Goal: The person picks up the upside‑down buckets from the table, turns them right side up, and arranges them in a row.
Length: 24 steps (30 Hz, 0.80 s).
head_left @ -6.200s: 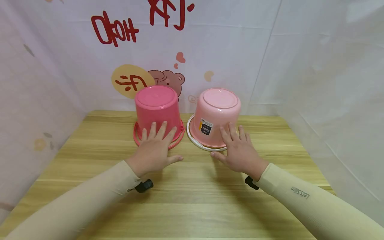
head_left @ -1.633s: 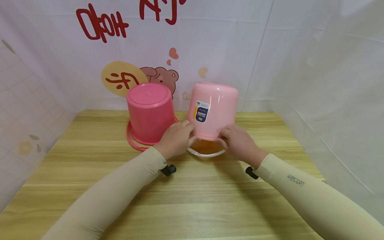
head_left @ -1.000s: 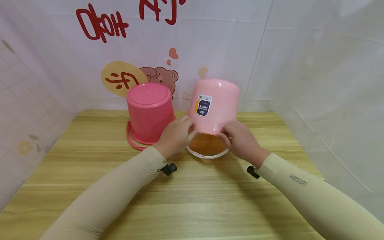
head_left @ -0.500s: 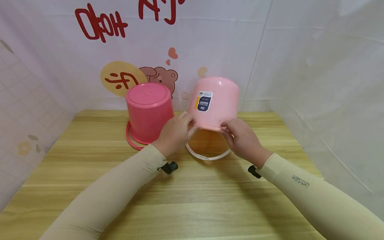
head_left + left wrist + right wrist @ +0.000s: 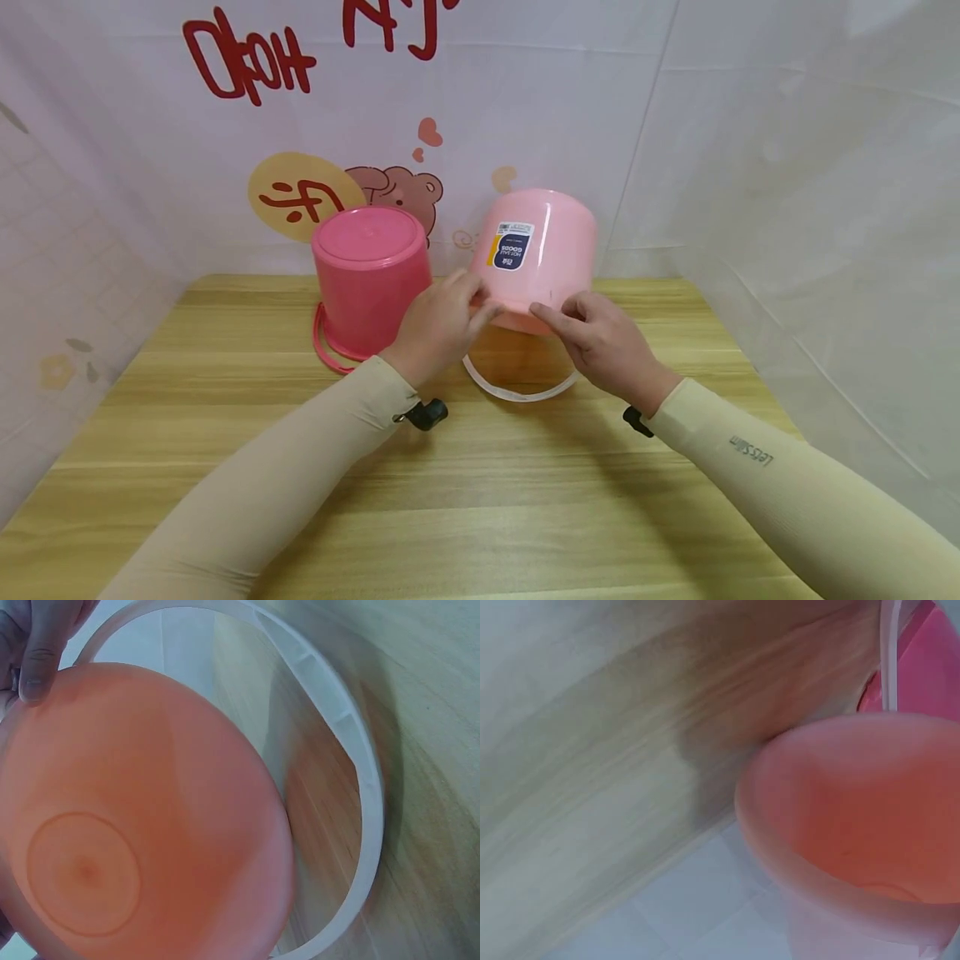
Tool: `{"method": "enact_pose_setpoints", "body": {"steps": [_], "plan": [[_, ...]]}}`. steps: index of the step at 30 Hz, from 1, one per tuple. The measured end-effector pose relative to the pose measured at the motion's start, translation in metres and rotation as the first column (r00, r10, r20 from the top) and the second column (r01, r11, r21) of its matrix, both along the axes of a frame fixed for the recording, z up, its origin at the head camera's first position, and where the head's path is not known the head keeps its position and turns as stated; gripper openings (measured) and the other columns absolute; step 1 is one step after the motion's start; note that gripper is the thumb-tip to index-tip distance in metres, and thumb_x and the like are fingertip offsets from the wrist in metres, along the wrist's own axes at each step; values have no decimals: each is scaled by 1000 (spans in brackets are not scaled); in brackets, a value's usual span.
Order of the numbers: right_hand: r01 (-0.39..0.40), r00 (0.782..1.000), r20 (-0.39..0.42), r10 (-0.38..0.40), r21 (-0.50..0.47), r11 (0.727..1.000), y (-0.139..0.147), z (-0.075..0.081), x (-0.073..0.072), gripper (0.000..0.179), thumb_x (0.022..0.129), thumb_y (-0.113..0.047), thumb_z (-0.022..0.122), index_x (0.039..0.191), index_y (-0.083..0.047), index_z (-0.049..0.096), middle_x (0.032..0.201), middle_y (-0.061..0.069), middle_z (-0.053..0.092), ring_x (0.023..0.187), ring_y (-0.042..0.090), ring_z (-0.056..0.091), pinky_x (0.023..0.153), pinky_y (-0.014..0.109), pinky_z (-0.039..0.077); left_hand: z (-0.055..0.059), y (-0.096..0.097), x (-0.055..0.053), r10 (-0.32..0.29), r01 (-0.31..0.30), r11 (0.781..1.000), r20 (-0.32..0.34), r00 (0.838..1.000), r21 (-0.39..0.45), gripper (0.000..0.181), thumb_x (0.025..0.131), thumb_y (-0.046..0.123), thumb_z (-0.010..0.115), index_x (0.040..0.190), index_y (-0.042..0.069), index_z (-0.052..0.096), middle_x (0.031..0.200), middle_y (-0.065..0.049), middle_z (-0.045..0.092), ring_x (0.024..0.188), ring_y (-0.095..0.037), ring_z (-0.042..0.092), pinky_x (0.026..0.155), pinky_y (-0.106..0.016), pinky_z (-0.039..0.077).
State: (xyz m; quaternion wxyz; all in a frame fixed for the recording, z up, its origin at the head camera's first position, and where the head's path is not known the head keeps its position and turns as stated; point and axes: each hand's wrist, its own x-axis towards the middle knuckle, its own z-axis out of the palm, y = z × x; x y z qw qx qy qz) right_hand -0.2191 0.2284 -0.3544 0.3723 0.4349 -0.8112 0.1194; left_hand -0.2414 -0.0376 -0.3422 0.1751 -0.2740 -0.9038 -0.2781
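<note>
A light pink bucket [image 5: 558, 242] with a dark label is tipped backward, its base up and away and its near rim raised off the table. My left hand [image 5: 435, 329] pinches that rim on the left, thumb toward me. On the right side my right hand [image 5: 607, 346] holds the same rim, its thumb along the front edge. Below the rim hangs the white handle [image 5: 517, 395], down by the tabletop. The left wrist view looks into the bucket's hollow inside [image 5: 180, 772], with fingers [image 5: 49, 652] at its edge. In the right wrist view my hand is out of sight.
A darker pink bucket [image 5: 371, 292] stands upside down close to my left hand, its pink handle [image 5: 324, 350] resting on the wooden table [image 5: 465, 517]. Behind it hangs a printed white cloth [image 5: 555, 108]; more cloth lines both sides.
Both hands have gone from spread flat before the two buckets to gripping the light pink bucket's rim. That rim has risen, the bucket tilting further back. My right thumb has shifted inward along it.
</note>
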Motion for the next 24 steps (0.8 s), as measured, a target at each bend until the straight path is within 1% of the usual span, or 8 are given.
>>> {"method": "enact_pose_setpoints", "body": {"steps": [4,6,10,13,16,19,24], "plan": [[12,1000,-9,-12,11,1000,1,3,-1,54,86,11,74,131,-18,72,80,13,54,70,26,48,58,35,44,2,1,0,4,-4,1000,6,1000,11,35,104,44,65,104,9,66,93,-4,60,80,-21,55,69,-33,51],[16,1000,-16,-16,16,1000,1,4,-1,54,86,11,74,131,-18,72,81,13,55,70,26,48,57,35,44,3,1,-1,-3,2,1000,6,1000,20,34,104,43,65,105,9,66,95,-5,62,83,-22,57,72,-34,53],[23,999,-31,-22,23,999,1,5,-1,54,86,12,72,131,-18,72,81,11,55,70,26,49,56,35,44,3,-1,-3,-41,40,998,11,999,39,32,103,39,69,111,9,68,104,-6,65,92,-23,62,80,-36,58],[31,999,-35,-31,21,999,1,7,-1,54,85,14,71,130,-16,72,81,11,55,68,25,49,54,35,44,2,-4,-5,-76,76,996,4,997,38,32,102,34,71,122,9,68,115,-7,67,100,-24,64,87,-38,59],[39,999,-31,-39,8,999,2,8,-1,55,85,15,71,131,-16,72,79,11,55,66,25,48,52,35,43,2,-7,-7,-118,118,993,-29,993,24,36,102,31,71,132,12,67,126,-8,67,110,-25,65,93,-40,60],[43,999,-26,-43,-1,999,3,10,-1,56,85,16,71,132,-15,72,78,12,55,65,25,48,51,35,43,1,-9,-9,-158,159,987,-77,985,8,38,102,28,71,138,17,67,133,-8,65,117,-26,64,96,-41,59],[54,998,-25,-54,0,999,4,11,-3,54,86,14,74,131,-15,72,79,12,55,65,26,47,52,35,44,-1,-13,-10,-203,204,979,-138,970,-7,42,100,21,73,142,21,68,133,-10,64,112,-26,63,89,-37,60]]}}
